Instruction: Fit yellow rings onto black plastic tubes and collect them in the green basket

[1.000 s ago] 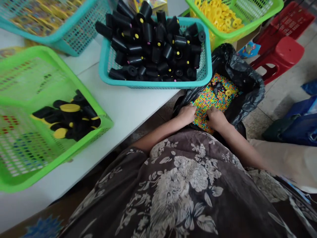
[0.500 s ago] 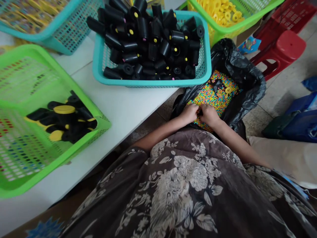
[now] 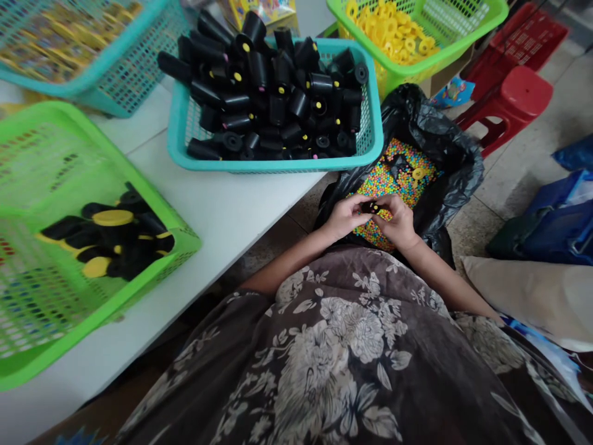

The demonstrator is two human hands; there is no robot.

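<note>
Between my two hands is a small black piece (image 3: 370, 207) with a yellow dot on it. My left hand (image 3: 345, 216) pinches its left end and my right hand (image 3: 397, 221) grips its right end. Both hands are over small multicoloured beads (image 3: 386, 176) in a black plastic bag (image 3: 456, 151). A yellow round piece (image 3: 418, 173) lies on the beads beyond my right hand. Up and to the left, a teal basket (image 3: 273, 165) is heaped with black cylinders, many with yellow or pink dots.
A green basket (image 3: 113, 303) at the left holds black pieces with yellow caps on the white table (image 3: 217, 216). Another green basket (image 3: 456, 46) holds yellow rings. A teal basket (image 3: 115, 93) stands at the upper left. A red stool (image 3: 525, 93) and blue bins (image 3: 560, 216) are at the right.
My hands have turned and their fingers have spread a little, so the black piece between them shows more. The whole view has shifted slightly.
</note>
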